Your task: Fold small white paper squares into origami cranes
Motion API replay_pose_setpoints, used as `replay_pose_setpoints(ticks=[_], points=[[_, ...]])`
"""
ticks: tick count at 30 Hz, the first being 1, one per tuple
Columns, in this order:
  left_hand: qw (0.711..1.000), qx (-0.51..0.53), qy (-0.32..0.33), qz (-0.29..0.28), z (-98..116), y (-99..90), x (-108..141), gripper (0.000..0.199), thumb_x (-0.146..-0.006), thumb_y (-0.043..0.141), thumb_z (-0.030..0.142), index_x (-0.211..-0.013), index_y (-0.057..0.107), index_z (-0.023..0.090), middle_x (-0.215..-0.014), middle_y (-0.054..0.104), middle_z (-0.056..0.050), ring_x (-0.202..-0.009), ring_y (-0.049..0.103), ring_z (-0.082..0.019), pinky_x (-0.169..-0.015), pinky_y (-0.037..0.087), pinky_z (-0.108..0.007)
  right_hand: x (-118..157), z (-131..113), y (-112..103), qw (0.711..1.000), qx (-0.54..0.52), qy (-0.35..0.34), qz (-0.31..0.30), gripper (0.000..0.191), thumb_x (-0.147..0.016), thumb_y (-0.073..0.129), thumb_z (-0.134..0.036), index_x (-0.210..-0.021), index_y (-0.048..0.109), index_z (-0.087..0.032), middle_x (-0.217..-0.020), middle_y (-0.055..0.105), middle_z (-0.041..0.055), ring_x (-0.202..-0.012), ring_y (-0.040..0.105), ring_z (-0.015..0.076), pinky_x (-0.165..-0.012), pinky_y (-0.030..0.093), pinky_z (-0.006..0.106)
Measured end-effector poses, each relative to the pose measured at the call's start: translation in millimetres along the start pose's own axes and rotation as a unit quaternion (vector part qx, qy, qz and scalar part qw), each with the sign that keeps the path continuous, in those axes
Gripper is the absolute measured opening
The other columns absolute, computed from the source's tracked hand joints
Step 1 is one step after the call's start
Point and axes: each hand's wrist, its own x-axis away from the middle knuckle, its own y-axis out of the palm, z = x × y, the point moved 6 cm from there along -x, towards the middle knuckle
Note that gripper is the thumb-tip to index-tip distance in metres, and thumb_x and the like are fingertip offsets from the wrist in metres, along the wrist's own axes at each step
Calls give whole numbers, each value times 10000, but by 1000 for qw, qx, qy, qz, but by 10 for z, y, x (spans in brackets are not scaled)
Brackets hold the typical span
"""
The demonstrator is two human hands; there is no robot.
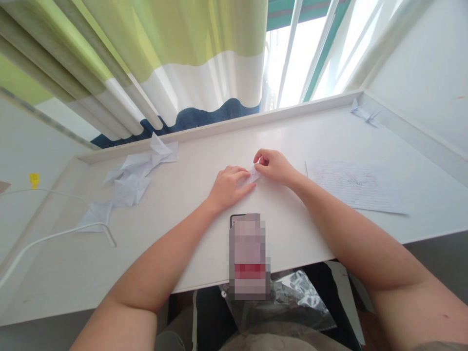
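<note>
A small folded piece of white paper lies between my hands near the middle of the white desk. My left hand rests on the desk with its thumb and fingers closed around the paper's left side. From the right, my right hand pinches the paper's upper edge between thumb and curled forefinger. Much of the paper is covered by the fingers, so its folded shape is hard to make out. Just below my hands lies a phone, its screen blurred out.
Several folded white papers lie at the left, by a white bent rod. A lined, written sheet lies at the right. A small folded paper sits in the far right corner. A clear plastic bag is below the front edge.
</note>
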Motion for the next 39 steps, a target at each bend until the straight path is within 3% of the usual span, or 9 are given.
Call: replay_pose_setpoints(ticks=[2,9,14,19,28,36,39], points=[[1000,-5,0,1,0,-1,0,235,-947,810,386,-1152,787,272,-1291,797,-58,-1277,659,-301,-1141,463,-490,-11,2,4,1000,2,-14,-26,169,-747,576,-145,-830,712,-200,-690,659,-8,-669,560,165,-680,403,308],[1000,3,-3,12,-6,-2,4,66,-995,717,268,-985,782,270,-1230,803,-48,-1224,673,-279,-1095,486,-465,-40,108,-16,993,27,-79,-86,287,-754,588,-102,-837,837,-218,-924,709,61,-810,615,198,-796,477,344],[1000,5,-12,16,-20,-7,3,154,-990,668,202,-1084,765,275,-1221,794,-50,-1222,671,-277,-1085,493,-458,-2,142,-56,982,62,-135,-116,227,-901,672,-240,-941,887,-302,-1083,708,90,-1090,610,292,-992,492,449],[1000,-4,-2,18,-21,5,13,165,-1000,650,189,-1073,767,280,-1236,788,-51,-1233,664,-275,-1078,487,-453,25,151,-34,979,73,-137,-132,194,-962,692,-344,-1013,874,-301,-1229,689,113,-1236,562,346,-1139,427,551],[1000,-4,13,21,-2,5,13,172,-995,652,156,-1013,779,270,-1256,816,-40,-1244,693,-268,-1074,508,-454,-31,223,42,986,57,-120,-102,203,-978,675,-417,-1006,817,-273,-1222,735,112,-1260,600,357,-1186,379,586],[999,12,25,33,-56,9,9,287,-986,597,46,-1037,794,249,-1244,838,-43,-1238,737,-250,-1096,535,-451,14,180,9,976,59,-137,-157,181,-990,677,-384,-1018,834,-299,-1373,707,101,-1391,543,365,-1237,346,594],[999,9,26,37,-79,18,7,309,-980,602,31,-1098,798,239,-1225,841,-47,-1220,745,-246,-1102,546,-444,0,155,25,979,49,-139,-141,191,-975,680,-415,-992,823,-290,-1259,752,101,-1310,600,360,-1210,377,597]])
